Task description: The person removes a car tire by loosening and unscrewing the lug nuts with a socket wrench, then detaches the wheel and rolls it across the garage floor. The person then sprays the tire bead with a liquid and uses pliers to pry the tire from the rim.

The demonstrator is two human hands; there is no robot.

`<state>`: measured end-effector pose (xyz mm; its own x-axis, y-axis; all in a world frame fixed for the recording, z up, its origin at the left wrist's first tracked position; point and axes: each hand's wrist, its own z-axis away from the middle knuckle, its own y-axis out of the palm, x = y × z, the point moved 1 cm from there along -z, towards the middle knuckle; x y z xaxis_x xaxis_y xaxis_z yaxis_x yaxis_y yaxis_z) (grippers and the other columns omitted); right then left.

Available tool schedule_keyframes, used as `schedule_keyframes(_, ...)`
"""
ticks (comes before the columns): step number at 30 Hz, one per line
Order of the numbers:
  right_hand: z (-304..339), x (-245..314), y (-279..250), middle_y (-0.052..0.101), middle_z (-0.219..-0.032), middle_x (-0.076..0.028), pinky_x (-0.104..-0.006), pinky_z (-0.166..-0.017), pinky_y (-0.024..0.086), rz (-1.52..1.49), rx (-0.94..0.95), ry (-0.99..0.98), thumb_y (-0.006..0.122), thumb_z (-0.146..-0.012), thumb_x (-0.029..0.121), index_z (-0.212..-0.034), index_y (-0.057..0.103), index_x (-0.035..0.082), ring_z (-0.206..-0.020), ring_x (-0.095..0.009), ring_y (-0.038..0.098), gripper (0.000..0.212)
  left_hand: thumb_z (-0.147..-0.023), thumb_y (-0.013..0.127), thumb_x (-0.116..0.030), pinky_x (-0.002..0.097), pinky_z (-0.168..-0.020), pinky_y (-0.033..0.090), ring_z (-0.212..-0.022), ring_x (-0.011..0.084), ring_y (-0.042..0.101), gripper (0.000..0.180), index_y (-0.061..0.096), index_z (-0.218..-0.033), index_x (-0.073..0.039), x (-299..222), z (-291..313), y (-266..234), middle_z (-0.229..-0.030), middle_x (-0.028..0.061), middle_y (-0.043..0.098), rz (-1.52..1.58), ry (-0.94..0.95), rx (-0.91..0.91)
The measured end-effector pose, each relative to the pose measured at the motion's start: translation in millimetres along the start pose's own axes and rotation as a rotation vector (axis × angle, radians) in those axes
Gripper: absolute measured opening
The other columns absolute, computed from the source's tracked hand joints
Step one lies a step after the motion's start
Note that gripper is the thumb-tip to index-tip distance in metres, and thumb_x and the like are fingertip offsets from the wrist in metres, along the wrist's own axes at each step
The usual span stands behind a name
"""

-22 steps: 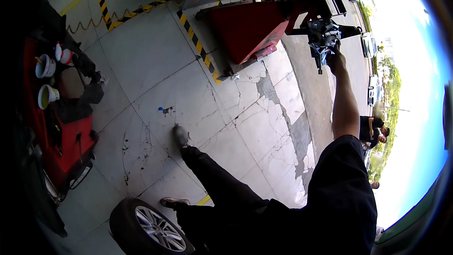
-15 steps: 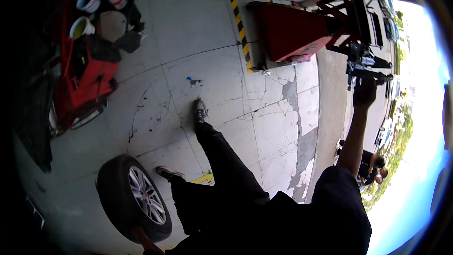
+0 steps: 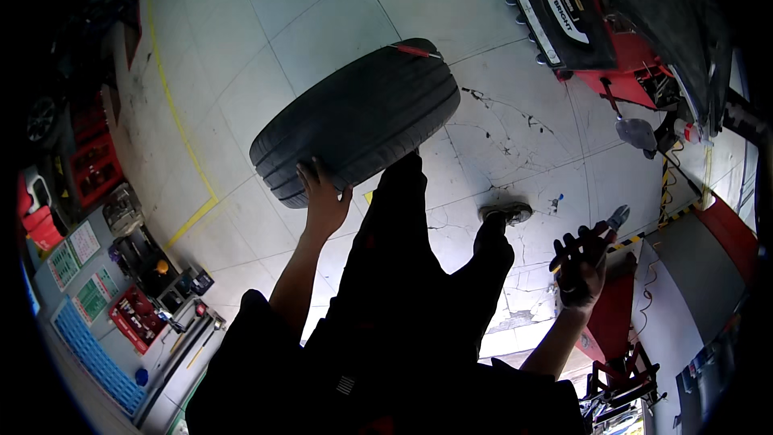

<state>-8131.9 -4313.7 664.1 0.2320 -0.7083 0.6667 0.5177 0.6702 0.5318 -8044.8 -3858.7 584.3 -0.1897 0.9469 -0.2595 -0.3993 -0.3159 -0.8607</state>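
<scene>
A black car tire (image 3: 354, 121) stands on its tread in front of me, tilted, with its grooved tread facing up toward me. My left hand (image 3: 326, 205) lies on the near left part of the tread, fingers spread. A slim red-handled tool (image 3: 415, 51) rests at the far right top of the tire. Off to the right, away from the tire, my right hand (image 3: 581, 278) is closed around pliers (image 3: 617, 219) with metal jaws pointing up and away. Its fingers look dark, and part of the handles is hidden by them.
A red and black machine (image 3: 580, 24) stands at the far right, with a grey paddle (image 3: 636, 133) beside it. A red cabinet (image 3: 612, 314) is beyond my right hand. At the left are a red tool tray (image 3: 137, 318) and a blue perforated panel (image 3: 93, 358). A yellow line (image 3: 173, 109) crosses the floor.
My view has turned, bringing the tire from the lower left to the front. My right hand has come away from the equipment at the far right and now shows pliers. My left hand stays on the tire.
</scene>
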Motion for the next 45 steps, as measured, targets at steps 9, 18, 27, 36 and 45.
schedule_keyframes(9, -141, -77, 215, 0.054, -0.117, -0.009, -0.0235, -0.094, 0.032, 1.145, 0.291, 0.453, 0.049, -0.061, -0.004, -0.126, 0.045, -0.003, -0.109, -0.016, 0.047, 0.065, -0.080, 0.063, -0.021, 0.0592, -0.104, 0.021, -0.130, 0.0579, 0.000, 0.082, 0.013, -0.135, 0.013, 55, 14, -23, -0.137, 0.0436, -0.003, 0.326, -0.250, -0.056)
schedule_keyframes(18, -271, -149, 254, 0.055, -0.098, -0.011, -0.0244, -0.081, 0.042, 1.017, 0.415, 0.878, 0.058, -0.063, 0.009, -0.125, 0.043, -0.005, -0.092, -0.018, 0.053, 0.066, -0.084, 0.059, -0.016, 0.0525, -0.096, 0.038, -0.117, 0.0516, 0.039, 0.079, 0.005, -0.135, 0.011, 80, 26, -10, -0.140, 0.0381, 0.004, 0.451, -0.656, -0.161)
schedule_keyframes(27, -345, -226, 321, 0.058, -0.099, -0.016, -0.0319, -0.078, 0.047, 1.550, 1.319, 1.667, 0.058, -0.070, 0.020, -0.129, 0.042, 0.000, -0.087, -0.023, 0.061, 0.064, -0.094, 0.035, -0.046, 0.0480, -0.104, 0.022, -0.128, 0.0420, 0.025, 0.071, 0.011, -0.138, 0.006, 65, 8, 10, -0.138, 0.0320, 0.022, 0.594, -1.459, -0.463)
schedule_keyframes(36, -354, -256, 389, 0.060, -0.100, -0.018, -0.0308, -0.069, 0.054, 1.489, 1.014, 1.862, 0.071, -0.063, 0.025, -0.125, 0.040, -0.005, -0.086, -0.024, 0.063, 0.076, -0.092, 0.046, -0.030, 0.0524, -0.105, 0.028, -0.128, 0.0391, 0.035, 0.039, 0.052, -0.122, -0.006, 72, -64, -4, -0.130, 0.0154, 0.048, 0.197, -0.738, -0.800)
schedule_keyframes(45, -343, -303, 403, 0.059, -0.088, -0.007, -0.0285, -0.070, 0.047, 1.909, 1.476, 1.994, 0.064, -0.072, 0.025, -0.111, 0.053, -0.002, -0.077, -0.017, 0.057, 0.049, -0.090, 0.044, -0.031, 0.0464, -0.098, 0.037, -0.118, 0.0365, 0.044, 0.037, 0.064, -0.105, -0.004, 54, -44, 24, -0.114, 0.0133, 0.059, 0.031, -0.780, -0.645)
